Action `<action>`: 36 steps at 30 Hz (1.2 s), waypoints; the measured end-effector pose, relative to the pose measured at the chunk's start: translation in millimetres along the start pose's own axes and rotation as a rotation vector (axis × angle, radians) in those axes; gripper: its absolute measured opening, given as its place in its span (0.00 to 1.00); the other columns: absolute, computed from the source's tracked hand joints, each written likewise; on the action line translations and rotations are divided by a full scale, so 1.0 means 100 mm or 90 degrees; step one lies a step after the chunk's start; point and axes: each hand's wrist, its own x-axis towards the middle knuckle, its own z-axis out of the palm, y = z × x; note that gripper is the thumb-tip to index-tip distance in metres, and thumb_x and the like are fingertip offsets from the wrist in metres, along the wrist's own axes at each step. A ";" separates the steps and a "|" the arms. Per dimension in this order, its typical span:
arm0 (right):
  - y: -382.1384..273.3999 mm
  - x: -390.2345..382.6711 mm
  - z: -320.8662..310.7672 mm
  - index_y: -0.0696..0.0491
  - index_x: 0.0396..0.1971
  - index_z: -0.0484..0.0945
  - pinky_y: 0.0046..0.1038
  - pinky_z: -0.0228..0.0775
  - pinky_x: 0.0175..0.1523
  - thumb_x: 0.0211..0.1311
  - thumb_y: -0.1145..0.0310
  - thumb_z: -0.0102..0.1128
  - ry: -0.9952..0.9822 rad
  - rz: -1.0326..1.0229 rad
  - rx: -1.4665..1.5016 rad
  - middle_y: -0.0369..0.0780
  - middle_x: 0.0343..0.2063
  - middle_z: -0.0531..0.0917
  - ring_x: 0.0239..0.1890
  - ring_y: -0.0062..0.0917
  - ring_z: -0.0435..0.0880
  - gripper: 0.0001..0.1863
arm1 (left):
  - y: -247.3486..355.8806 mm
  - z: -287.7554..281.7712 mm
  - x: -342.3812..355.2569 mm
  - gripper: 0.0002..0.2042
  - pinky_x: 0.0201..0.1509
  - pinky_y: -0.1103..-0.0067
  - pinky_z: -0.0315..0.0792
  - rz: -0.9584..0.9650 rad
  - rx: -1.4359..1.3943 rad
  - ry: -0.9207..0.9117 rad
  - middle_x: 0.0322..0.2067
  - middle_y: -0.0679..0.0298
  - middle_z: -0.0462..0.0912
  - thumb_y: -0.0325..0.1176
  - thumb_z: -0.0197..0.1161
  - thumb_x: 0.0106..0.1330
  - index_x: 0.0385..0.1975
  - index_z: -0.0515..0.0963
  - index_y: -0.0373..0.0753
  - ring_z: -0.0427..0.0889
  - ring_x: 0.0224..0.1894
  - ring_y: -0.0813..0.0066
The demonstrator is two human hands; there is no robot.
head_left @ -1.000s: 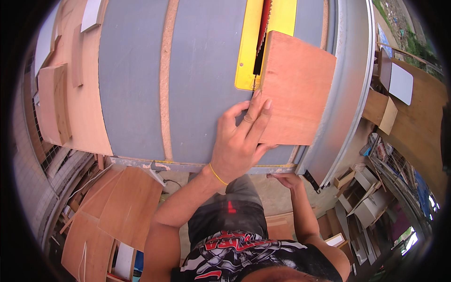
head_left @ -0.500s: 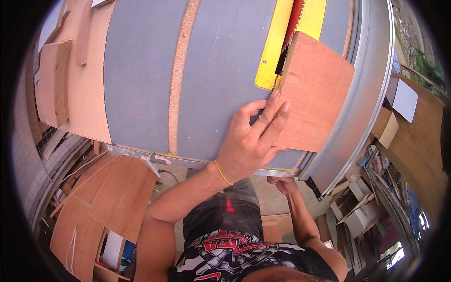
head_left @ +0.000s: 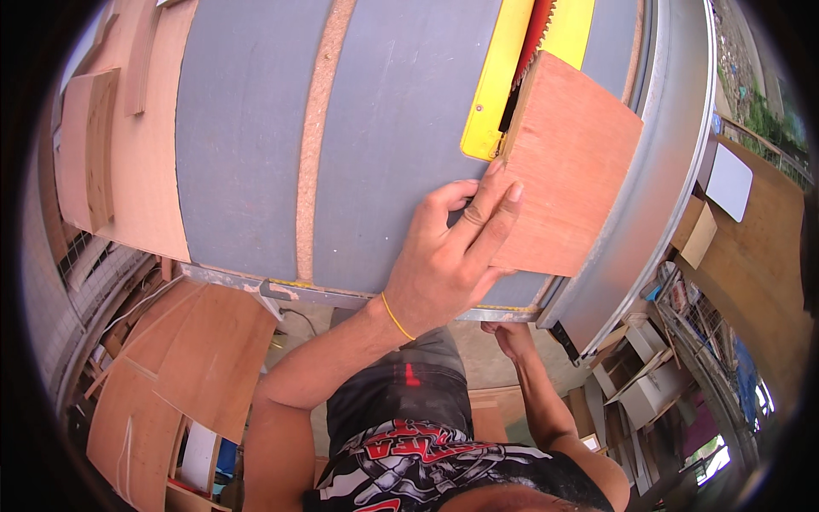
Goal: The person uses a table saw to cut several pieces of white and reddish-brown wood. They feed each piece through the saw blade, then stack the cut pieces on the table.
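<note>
My left hand (head_left: pixel 448 247) grips the near left corner of a square reddish plywood board (head_left: pixel 572 162), thumb at its near edge and fingers along its left side. The board lies on the grey saw table (head_left: pixel 375 128), between the red toothed blade (head_left: pixel 536 34) in its yellow insert (head_left: pixel 480 102) and the aluminium fence (head_left: pixel 648 213). The fingertips are just short of the insert's near end. My right hand (head_left: pixel 510 339) is below the table's front rail (head_left: pixel 367 297), fingers curled; what it holds, if anything, is hidden.
Offcuts (head_left: pixel 90 149) lie on the pale left extension (head_left: pixel 158 200). Plywood sheets (head_left: pixel 213 358) are stacked at lower left. Wood scraps (head_left: pixel 636 384) crowd the lower right, below a brown board (head_left: pixel 768 230) carrying a white panel (head_left: pixel 729 179).
My right hand's fingers have gone from stretched out to curled under the rail. The view has shifted; my left hand and the board look almost unchanged against the blade.
</note>
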 end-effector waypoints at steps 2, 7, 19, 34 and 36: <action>-0.01 0.00 0.01 0.53 0.44 0.77 0.27 0.62 0.36 0.64 0.79 0.63 0.010 -0.002 0.003 0.33 0.30 0.77 0.29 0.19 0.71 0.11 | 0.00 0.01 0.01 0.52 0.58 0.72 0.74 0.003 0.000 0.006 0.73 0.47 0.69 0.39 0.85 0.38 0.71 0.72 0.34 0.72 0.58 0.56; 0.00 -0.01 0.01 0.52 0.48 0.75 0.27 0.62 0.37 0.64 0.79 0.64 0.026 0.002 0.007 0.32 0.33 0.78 0.31 0.19 0.71 0.14 | -0.01 -0.01 0.00 0.51 0.58 0.72 0.74 0.002 -0.001 0.010 0.74 0.47 0.69 0.39 0.85 0.39 0.71 0.72 0.35 0.72 0.58 0.56; 0.01 -0.02 0.03 0.50 0.48 0.75 0.26 0.61 0.36 0.62 0.77 0.65 0.053 -0.010 -0.015 0.31 0.33 0.77 0.30 0.18 0.70 0.15 | 0.00 0.01 -0.02 0.43 0.62 0.67 0.72 -0.001 -0.035 0.007 0.74 0.45 0.68 0.29 0.77 0.49 0.70 0.70 0.27 0.72 0.60 0.55; -0.02 -0.03 0.15 0.50 0.43 0.77 0.24 0.59 0.34 0.62 0.75 0.63 0.087 -0.035 -0.053 0.30 0.30 0.76 0.28 0.17 0.68 0.10 | -0.02 0.03 -0.03 0.48 0.60 0.71 0.73 -0.001 -0.019 0.010 0.74 0.46 0.68 0.39 0.84 0.42 0.70 0.73 0.33 0.71 0.60 0.56; -0.02 -0.03 0.15 0.50 0.43 0.77 0.24 0.59 0.34 0.62 0.75 0.63 0.093 -0.033 -0.053 0.30 0.30 0.76 0.28 0.17 0.68 0.10 | -0.02 0.03 -0.03 0.47 0.61 0.69 0.73 0.000 -0.029 0.007 0.74 0.46 0.68 0.37 0.83 0.44 0.70 0.72 0.30 0.72 0.60 0.56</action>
